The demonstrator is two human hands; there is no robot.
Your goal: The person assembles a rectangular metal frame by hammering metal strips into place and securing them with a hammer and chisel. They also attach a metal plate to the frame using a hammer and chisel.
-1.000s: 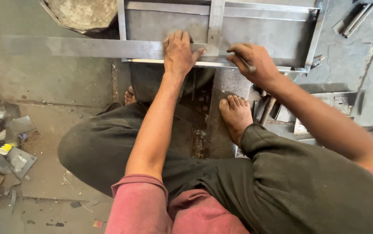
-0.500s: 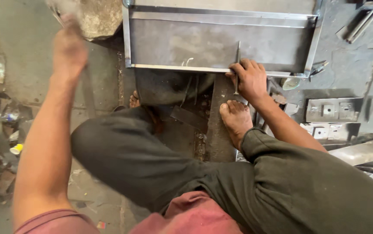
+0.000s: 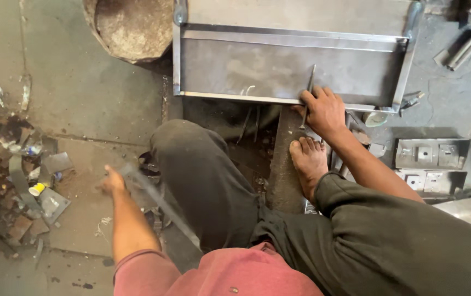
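I sit on the floor with my legs bent. My right hand [image 3: 323,109] grips a thin metal scriber [image 3: 308,90] against the near edge of a grey sheet-metal tray [image 3: 279,68]. My left hand [image 3: 114,182] is low at my left side and holds a long flat metal strip [image 3: 161,203], which is blurred and slants back along my thigh. My bare right foot [image 3: 308,161] rests on a dark metal bar just below the tray.
A round rusty pan [image 3: 131,27] lies at the top left of the tray. Metal scraps and offcuts [image 3: 22,175] litter the floor at the left. Small stamped metal brackets [image 3: 430,156] and channel pieces [image 3: 463,49] lie at the right.
The long flat strip left the tray's top; my left hand swung it out left and down beside my thigh. My right hand stayed at the tray's near edge with the scriber.
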